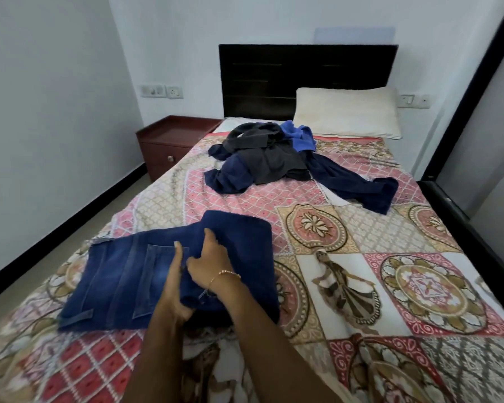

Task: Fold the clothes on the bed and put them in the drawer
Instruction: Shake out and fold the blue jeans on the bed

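A bed (390,257) with a patterned pink and cream cover fills a white-walled room — dark headboard (307,80), pillow (346,112), and a red-brown nightstand (169,144) with its drawer closed. Blue jeans (122,274) lie half folded on the near side. The right hand (213,260) grips a folded layer of them; the left hand (176,286) lies flat on the denim, fingers curling under the fold. Farther back sits a loose pile of clothes (268,158) — grey, navy, bright blue
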